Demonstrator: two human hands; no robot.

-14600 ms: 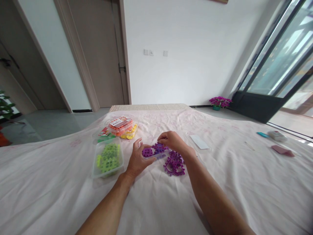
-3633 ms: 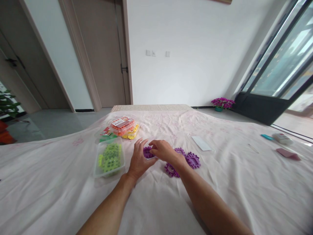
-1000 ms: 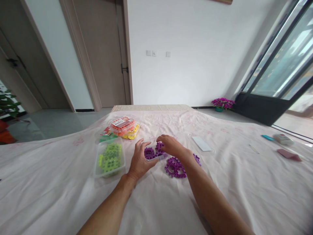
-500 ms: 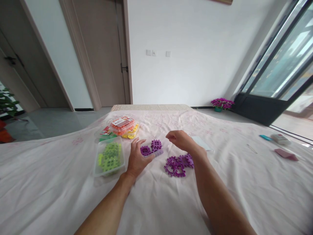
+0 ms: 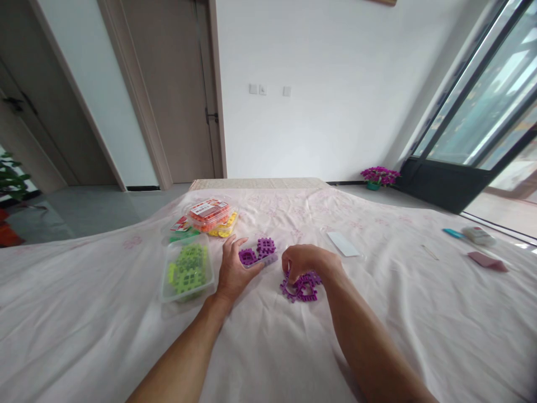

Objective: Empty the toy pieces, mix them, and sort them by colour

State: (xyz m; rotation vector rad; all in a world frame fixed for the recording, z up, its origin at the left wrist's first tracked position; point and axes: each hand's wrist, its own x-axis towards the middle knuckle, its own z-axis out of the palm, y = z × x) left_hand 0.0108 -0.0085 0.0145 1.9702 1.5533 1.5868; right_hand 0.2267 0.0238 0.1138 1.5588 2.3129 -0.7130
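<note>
My left hand (image 5: 235, 266) grips the near left edge of a small clear plastic box (image 5: 271, 259), thumb along the front and fingers over the side. Inside the box lie several purple interlocking building pieces (image 5: 265, 245), square with notched edges. To the right of the box, a loose pile of purple pieces (image 5: 305, 291) rests on the cloth, with ring and frame shapes among them. My right hand (image 5: 308, 262) is over this pile, fingers pointing down and closed on a purple piece at its left side. The hand hides part of the pile.
A clear tub (image 5: 165, 280) of lime-green pieces stands left of my left hand. Behind it are stacked lidded boxes of orange pieces (image 5: 210, 212) and yellow pieces (image 5: 224, 226). A clear lid with a white label (image 5: 343, 244) lies right; a pink cloth (image 5: 486, 261) lies farther right.
My right hand has come down from above onto the loose purple pile, uncovering the lid with the white label. My left hand stays on the box.
</note>
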